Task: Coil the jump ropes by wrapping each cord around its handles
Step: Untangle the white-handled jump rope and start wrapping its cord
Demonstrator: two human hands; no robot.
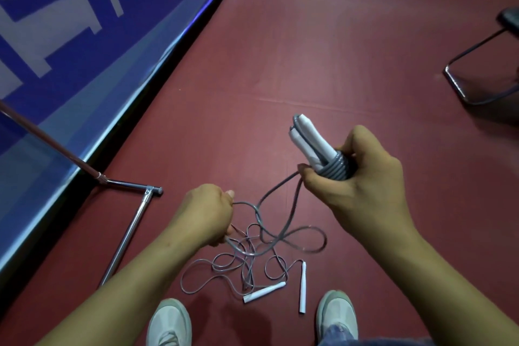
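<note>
My right hand grips a pair of white jump rope handles held side by side, tips pointing up and left. Several turns of grey cord are wound round their lower end. The loose grey cord runs down from there to my left hand, which holds it in a curled fist. A second jump rope lies on the red floor between my feet: a tangle of thin grey cord and two white handles.
A blue and white banner runs along the left. A chrome stand leg lies on the floor beside it. A black chair base sits at the upper right. My two white shoes show at the bottom.
</note>
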